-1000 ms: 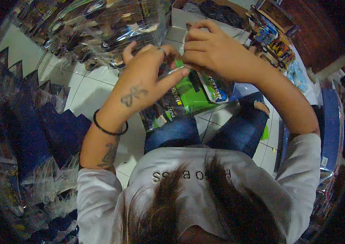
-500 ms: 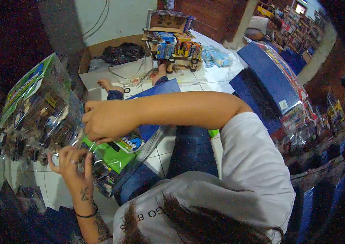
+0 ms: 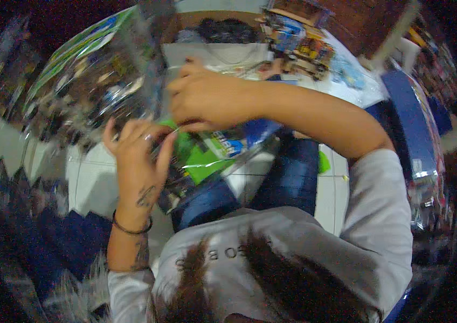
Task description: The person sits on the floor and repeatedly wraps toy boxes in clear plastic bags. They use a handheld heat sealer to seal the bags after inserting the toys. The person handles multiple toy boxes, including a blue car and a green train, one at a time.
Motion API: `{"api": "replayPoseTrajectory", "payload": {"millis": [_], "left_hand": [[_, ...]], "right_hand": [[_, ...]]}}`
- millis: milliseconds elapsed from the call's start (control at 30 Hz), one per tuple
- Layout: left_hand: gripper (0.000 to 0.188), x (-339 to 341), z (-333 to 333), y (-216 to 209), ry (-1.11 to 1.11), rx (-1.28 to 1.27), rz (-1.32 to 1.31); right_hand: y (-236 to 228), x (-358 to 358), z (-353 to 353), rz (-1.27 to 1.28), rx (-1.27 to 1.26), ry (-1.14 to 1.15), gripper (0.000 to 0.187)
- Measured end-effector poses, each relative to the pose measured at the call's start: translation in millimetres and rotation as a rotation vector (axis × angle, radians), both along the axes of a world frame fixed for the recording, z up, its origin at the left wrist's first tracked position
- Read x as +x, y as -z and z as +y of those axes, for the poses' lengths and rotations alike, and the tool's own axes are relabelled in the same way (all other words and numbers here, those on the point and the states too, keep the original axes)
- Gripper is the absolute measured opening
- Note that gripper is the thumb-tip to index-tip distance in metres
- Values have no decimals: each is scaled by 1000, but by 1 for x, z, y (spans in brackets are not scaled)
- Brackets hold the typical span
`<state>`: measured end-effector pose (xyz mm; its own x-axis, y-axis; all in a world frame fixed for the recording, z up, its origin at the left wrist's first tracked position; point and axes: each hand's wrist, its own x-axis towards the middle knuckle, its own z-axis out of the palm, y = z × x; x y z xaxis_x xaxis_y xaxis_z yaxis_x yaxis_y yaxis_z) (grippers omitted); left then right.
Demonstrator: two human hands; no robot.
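A flat package (image 3: 196,153) with a green, white and blue printed card, wrapped in clear plastic, rests tilted over my left thigh. My left hand (image 3: 139,145) is at its upper left edge, thumb and forefinger pinched on the plastic wrap. Reaching across from the right, my right hand (image 3: 212,102) has its fingers bent down at the same edge, its fingertips meeting those of the left. A thin pale strip or fold of plastic shows between them. Motion blurs the picture, so the exact grip of the right fingers is hard to make out.
Beyond my left hand stands a large clear-wrapped pack (image 3: 91,81) of brown wheeled toys with a green header. A cardboard box (image 3: 215,54) holds black plastic. Small colourful boxes (image 3: 301,46) sit on a wheeled wooden toy. Navy packages lie lower left; a blue panel (image 3: 413,129) stands right.
The view has swung left and down, so everything sits further right and higher in the picture. Both hands stay together at the package's edge.
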<state>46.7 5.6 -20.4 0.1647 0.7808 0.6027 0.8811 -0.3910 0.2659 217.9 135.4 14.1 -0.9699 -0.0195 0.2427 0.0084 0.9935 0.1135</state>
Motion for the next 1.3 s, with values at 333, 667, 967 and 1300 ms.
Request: {"api": "replayPoseTrajectory", "payload": {"millis": [333, 667, 967, 1300], "left_hand": [[22, -24, 41, 14, 331, -748, -763], [12, -3, 13, 22, 41, 29, 16], [8, -3, 12, 35, 55, 36, -127], [12, -58, -45, 46, -1, 33, 62]], "right_hand": [[3, 7, -11, 183, 328, -53, 21], [13, 14, 15, 41, 18, -79, 19], [-35, 38, -1, 35, 37, 143, 24], [24, 18, -4, 107, -9, -6, 17]]}}
